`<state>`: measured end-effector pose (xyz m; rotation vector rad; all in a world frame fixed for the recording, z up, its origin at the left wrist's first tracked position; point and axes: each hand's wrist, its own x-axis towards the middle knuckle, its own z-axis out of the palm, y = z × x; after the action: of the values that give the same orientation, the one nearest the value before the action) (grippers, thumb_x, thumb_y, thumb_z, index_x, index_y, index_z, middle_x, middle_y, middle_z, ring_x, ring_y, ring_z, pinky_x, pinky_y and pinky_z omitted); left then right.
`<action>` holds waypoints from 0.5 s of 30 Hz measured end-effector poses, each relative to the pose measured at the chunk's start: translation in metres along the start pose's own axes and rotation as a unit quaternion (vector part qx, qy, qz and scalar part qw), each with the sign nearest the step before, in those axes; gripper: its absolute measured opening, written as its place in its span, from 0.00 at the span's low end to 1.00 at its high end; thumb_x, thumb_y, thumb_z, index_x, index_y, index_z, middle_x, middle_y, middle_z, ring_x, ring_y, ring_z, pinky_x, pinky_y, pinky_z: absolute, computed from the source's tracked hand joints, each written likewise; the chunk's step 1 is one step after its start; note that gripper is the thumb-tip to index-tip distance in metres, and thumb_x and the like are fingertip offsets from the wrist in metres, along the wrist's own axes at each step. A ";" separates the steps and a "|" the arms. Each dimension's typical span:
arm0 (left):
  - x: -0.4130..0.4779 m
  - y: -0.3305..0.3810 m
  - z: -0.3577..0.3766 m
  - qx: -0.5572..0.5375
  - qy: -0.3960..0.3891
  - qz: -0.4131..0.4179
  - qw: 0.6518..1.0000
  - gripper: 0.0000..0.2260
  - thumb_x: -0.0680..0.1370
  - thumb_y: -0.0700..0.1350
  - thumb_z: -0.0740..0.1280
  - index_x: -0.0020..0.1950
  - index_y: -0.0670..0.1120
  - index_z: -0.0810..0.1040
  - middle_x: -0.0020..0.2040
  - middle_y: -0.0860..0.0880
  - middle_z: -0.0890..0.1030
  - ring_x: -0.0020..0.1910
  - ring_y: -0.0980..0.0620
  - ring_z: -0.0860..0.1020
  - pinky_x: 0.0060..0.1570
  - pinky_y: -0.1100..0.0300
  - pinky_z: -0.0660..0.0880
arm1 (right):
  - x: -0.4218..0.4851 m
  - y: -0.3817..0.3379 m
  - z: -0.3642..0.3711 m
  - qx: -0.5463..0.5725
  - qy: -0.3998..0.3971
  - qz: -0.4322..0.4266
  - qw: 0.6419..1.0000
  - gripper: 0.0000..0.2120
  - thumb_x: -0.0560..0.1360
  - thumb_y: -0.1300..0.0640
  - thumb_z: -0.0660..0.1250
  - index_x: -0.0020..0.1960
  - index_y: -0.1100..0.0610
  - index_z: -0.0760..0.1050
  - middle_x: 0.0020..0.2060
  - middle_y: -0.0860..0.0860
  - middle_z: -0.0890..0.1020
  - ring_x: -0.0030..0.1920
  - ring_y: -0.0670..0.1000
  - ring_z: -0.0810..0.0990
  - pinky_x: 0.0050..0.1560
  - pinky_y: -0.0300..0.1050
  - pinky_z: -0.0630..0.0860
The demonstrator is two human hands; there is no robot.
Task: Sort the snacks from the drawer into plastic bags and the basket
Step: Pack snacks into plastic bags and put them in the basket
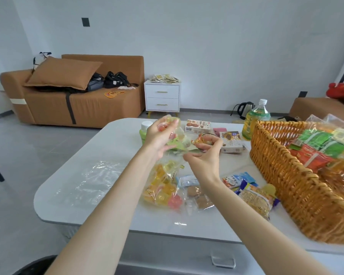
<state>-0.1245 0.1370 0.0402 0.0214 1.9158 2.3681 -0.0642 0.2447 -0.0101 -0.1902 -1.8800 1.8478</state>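
Left hand [158, 135] grips jelly cups [167, 127], fingers curled round them. Right hand [204, 155] pinches the bag [163, 185] rim, narrow grip. Bag mouth points up; long axis near vertical.

I can't read the blurred print on the snack boxes [231, 142] left of the basket [286, 185].

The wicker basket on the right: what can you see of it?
The wicker basket is an open-topped, golden-brown woven tub with a thick braided rim. It stands upright on the white table, at its right edge, partly cut off by the frame. Inside lie green packets, a red-orange packet and clear wrappers. The left hand and right hand are clear of it.
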 end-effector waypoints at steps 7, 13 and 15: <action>-0.007 0.010 -0.023 0.370 -0.108 0.096 0.918 0.24 0.73 0.45 0.74 0.67 0.46 0.73 0.45 0.52 0.78 0.31 0.60 0.78 0.35 0.70 0.73 | -0.014 -0.004 0.003 0.017 0.022 0.004 1.000 0.23 0.69 0.71 0.66 0.55 0.51 0.61 0.52 0.53 0.73 0.40 0.55 0.78 0.38 0.35 0.73; -0.016 0.022 -0.031 0.669 -0.135 0.109 0.723 0.31 0.70 0.54 0.75 0.70 0.49 0.72 0.64 0.48 0.77 0.62 0.49 0.75 0.53 0.62 0.69 | -0.017 -0.009 0.002 0.015 -0.001 0.029 0.999 0.22 0.69 0.71 0.66 0.55 0.52 0.63 0.53 0.53 0.73 0.41 0.51 0.77 0.36 0.34 0.72; -0.022 0.028 -0.031 0.665 -0.138 0.124 0.724 0.29 0.73 0.57 0.71 0.71 0.50 0.71 0.67 0.47 0.74 0.57 0.48 0.78 0.54 0.61 0.70 | -0.019 -0.011 0.000 0.005 -0.012 0.035 0.999 0.21 0.70 0.70 0.67 0.55 0.53 0.64 0.53 0.53 0.74 0.40 0.49 0.77 0.36 0.36 0.71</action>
<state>-0.1068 0.0990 0.0619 0.6871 2.9877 0.4638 -0.0452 0.2353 -0.0046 -0.2331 -1.9021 1.9129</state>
